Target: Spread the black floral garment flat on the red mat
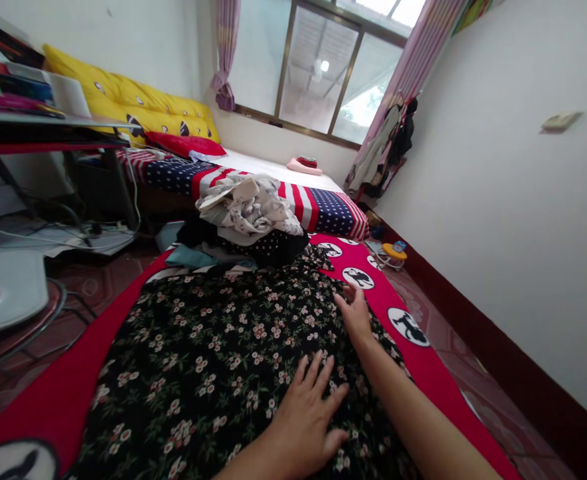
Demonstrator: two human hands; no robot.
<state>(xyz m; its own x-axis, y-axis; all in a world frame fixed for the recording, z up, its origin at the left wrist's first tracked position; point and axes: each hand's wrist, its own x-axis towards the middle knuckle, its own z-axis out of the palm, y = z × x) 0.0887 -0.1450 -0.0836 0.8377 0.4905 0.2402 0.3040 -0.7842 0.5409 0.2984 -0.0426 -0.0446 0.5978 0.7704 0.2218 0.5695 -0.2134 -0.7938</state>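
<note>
A black garment [213, 360] with a small pink-and-white flower print lies spread over a red cloth [418, 360] that has white circles with dark figures. My left hand [306, 413] rests palm down on its lower middle, fingers spread. Further forward, my right hand [356, 313] is at the garment's right edge, fingers apart, with no cloth visibly gripped. Just beyond the garment's far end sits a heap of clothes: a light printed piece [258, 207] on top, a black polka-dot piece [273, 248] below it, and a teal piece [191, 257] at the left.
Behind the heap stands a bed [253, 160] with a stars-and-stripes cover and a yellow cushion [138, 100]. A desk [88, 121] and a white-seated chair [8, 287] are on the left. Clothes hang [383, 147] by the right wall, above a small yellow stool [393, 252].
</note>
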